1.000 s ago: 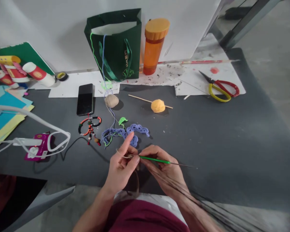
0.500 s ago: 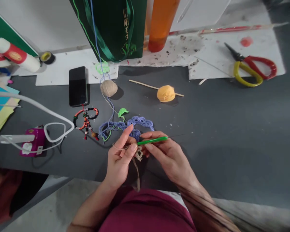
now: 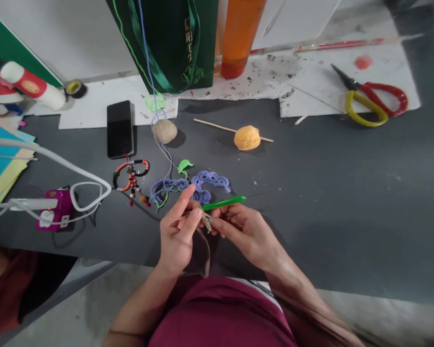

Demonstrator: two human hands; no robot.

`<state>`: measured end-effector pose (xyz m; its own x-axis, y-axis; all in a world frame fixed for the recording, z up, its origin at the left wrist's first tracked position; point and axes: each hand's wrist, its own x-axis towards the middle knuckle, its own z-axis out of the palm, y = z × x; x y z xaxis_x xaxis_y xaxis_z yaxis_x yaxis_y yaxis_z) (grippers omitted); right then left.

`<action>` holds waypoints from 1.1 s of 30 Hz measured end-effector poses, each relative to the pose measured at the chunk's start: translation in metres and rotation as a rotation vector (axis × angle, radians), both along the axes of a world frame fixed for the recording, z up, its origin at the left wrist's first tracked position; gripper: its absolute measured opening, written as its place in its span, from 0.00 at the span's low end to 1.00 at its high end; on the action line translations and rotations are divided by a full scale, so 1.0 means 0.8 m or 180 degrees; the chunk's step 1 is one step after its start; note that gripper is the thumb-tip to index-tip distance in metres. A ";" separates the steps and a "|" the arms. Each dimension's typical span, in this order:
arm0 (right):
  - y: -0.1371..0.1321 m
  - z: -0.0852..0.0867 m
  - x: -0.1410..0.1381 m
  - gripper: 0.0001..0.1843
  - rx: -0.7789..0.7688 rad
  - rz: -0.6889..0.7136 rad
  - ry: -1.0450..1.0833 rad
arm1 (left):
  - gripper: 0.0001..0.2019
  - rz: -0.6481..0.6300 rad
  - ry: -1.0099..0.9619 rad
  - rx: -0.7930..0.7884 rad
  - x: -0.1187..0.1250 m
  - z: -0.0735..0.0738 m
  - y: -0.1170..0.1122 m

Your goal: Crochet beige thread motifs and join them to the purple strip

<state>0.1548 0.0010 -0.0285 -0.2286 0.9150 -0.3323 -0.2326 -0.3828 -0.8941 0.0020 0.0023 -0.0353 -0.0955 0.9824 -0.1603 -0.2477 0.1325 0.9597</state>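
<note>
My left hand [image 3: 177,236] is closed, thumb and fingers pinching a small beige crocheted piece [image 3: 207,222]; its index finger is raised with beige yarn across it. A green-handled crochet hook [image 3: 224,202] lies over the work, its left end at my left fingertips and a thin shaft pointing right. My right hand [image 3: 246,233] is closed too, thumb and fingertips pinching the right edge of the beige piece below the hook. A beige yarn tail [image 3: 207,255] hangs beneath. Just beyond the hands lie a purple-blue crocheted strip [image 3: 210,178] and a green crocheted leaf [image 3: 185,166].
A beige yarn ball [image 3: 164,131] and a yellow yarn ball [image 3: 247,138] by a thin stick sit farther back. Phone [image 3: 120,129], beaded bracelet [image 3: 130,178] and purple box [image 3: 54,210] with white cable stand left. Scissors [image 3: 369,102] lie back right; a green bag [image 3: 173,48] stands behind.
My right thumb and fingers have shifted from the hook's handle down to the beige piece. The hook now tilts up to the right, its thin shaft showing at that end.
</note>
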 end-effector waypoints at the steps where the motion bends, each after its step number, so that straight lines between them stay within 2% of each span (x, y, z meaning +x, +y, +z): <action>1: 0.000 0.000 0.000 0.23 0.0014 0.0000 0.0002 | 0.20 -0.0004 -0.0051 -0.0006 0.000 -0.001 0.000; 7: 0.004 0.003 -0.001 0.22 0.0286 -0.0022 0.0040 | 0.19 -0.0334 -0.0107 0.0016 -0.002 -0.004 -0.002; 15: 0.006 -0.003 -0.004 0.27 0.0110 -0.0052 0.0122 | 0.17 -0.0137 -0.0197 0.0230 -0.001 -0.006 0.000; 22: 0.002 -0.006 -0.007 0.26 0.0058 -0.0281 0.0064 | 0.18 -0.0004 -0.0271 0.0061 0.001 -0.004 -0.001; 28: 0.006 -0.005 -0.003 0.25 -0.0116 -0.0340 0.0032 | 0.20 0.0004 -0.0624 -0.0213 -0.001 -0.001 0.005; 33: 0.005 -0.003 -0.003 0.22 0.0269 -0.0398 -0.0016 | 0.21 -0.0215 -0.0656 -0.0206 0.000 -0.003 0.004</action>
